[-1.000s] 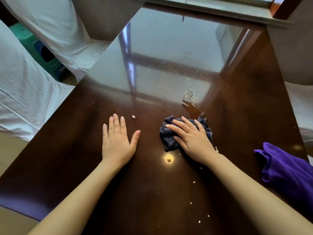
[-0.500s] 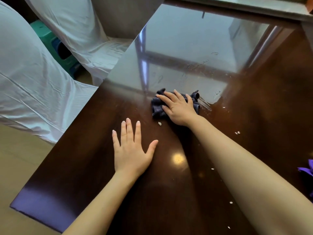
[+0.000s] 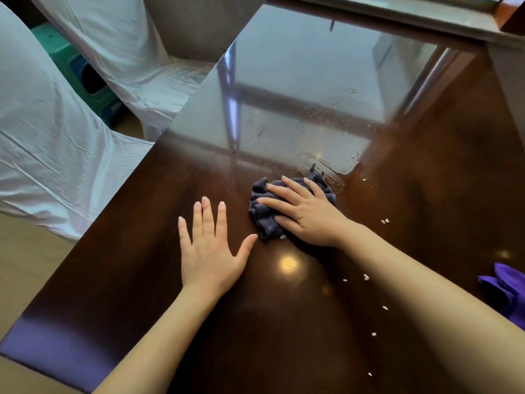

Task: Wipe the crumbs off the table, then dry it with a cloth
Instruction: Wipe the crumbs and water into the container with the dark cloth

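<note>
My right hand (image 3: 305, 213) presses flat on a crumpled dark blue cloth (image 3: 265, 220) in the middle of the glossy dark wooden table (image 3: 142, 251). Flat on the wood just left of the cloth lies my left hand (image 3: 210, 248), fingers spread, holding nothing. Small white crumbs (image 3: 366, 277) are scattered to the right of my right forearm, and one crumb sits at the cloth's near edge. A wet smear with droplets (image 3: 326, 169) shines just beyond the cloth.
A purple cloth (image 3: 505, 294) lies at the table's right edge. Two chairs in white covers (image 3: 56, 137) stand along the left side, with a green stool (image 3: 85, 81) between them. A window sill runs along the far end.
My right hand has slid the dark cloth back toward me and to the right, after pushing it away a moment earlier. My left hand has stayed flat on the table.
</note>
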